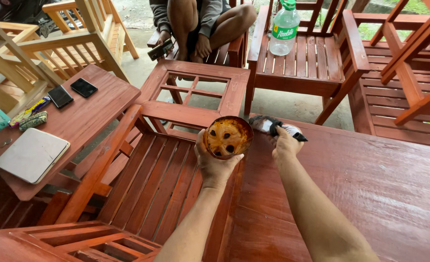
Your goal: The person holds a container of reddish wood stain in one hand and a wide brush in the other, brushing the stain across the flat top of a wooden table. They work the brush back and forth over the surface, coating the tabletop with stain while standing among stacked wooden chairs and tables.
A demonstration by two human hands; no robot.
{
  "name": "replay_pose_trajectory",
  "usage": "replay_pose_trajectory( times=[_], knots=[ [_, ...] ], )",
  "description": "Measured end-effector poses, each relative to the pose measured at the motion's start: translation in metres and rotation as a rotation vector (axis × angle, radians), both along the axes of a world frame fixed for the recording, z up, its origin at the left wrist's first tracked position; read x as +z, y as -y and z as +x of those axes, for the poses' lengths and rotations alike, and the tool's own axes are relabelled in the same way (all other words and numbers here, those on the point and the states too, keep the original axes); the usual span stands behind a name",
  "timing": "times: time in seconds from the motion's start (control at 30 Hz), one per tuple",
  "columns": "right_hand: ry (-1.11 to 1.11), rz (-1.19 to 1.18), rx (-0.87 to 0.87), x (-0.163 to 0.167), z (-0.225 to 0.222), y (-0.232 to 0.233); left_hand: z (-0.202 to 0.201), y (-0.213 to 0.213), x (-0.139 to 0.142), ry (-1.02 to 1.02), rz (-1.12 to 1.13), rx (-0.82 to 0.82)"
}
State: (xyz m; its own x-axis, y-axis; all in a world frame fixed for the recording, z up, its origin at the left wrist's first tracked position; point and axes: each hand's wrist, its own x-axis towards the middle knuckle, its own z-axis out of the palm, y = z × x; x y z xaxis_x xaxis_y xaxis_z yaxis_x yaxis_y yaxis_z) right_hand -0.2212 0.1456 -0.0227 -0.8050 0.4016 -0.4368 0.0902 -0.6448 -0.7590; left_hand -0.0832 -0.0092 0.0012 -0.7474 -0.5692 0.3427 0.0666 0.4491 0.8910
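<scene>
- Head view: the left hand (214,162) grasps a round, stain-smeared brown can (228,137), fingers wrapped around its side, open top tilted toward the camera.
- The can is held above the edge of the red-brown stained wooden table (370,194), between the table and a slatted red-brown wooden chair (152,179).
- The right hand (285,144) is clenched on a stained cloth wad with dark and white parts (273,127), pressing it onto the table top just beside the can.
- On a smaller red-brown side table (86,116) to the left lie two black phones (72,92) and a flat white pad (32,155).
- On a far chair seat stands a clear plastic bottle with a green cap (284,28).
- Another person sits opposite, one hand holding a dark phone (160,49).
</scene>
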Motion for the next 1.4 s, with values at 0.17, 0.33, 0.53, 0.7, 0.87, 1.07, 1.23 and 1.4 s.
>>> replay_pose_trajectory(
  times=[0.17, 0.33, 0.53, 0.7, 0.87, 1.07, 1.23, 1.4],
  knots=[
    [-0.038, 0.016, 0.035, 0.006, -0.024, 0.007, 0.007, 0.005, -0.004, 0.003, -0.042, 0.031],
    [-0.001, 0.076, 0.129, 0.019, -0.034, 0.006, 0.012, 0.010, 0.007, 0.048, -0.084, 0.069],
    [-0.076, 0.178, 0.244, 0.020, -0.005, -0.004, 0.018, 0.006, 0.021, 0.087, -0.043, 0.068],
    [-0.078, 0.199, 0.307, 0.015, 0.032, -0.011, 0.025, 0.002, 0.028, 0.048, -0.044, 0.057],
    [-0.094, 0.217, 0.318, 0.007, 0.071, -0.016, 0.039, -0.001, 0.029, 0.102, -0.016, 0.038],
    [-0.098, 0.229, 0.323, 0.003, 0.126, -0.017, 0.065, 0.008, 0.034, 0.043, -0.027, 0.057],
    [-0.110, 0.233, 0.315, 0.000, 0.178, -0.018, 0.085, 0.014, 0.038, -0.030, -0.052, 0.039],
    [-0.100, 0.260, 0.331, -0.002, 0.226, -0.017, 0.104, 0.014, 0.042, 0.014, -0.044, 0.001]
  ],
)
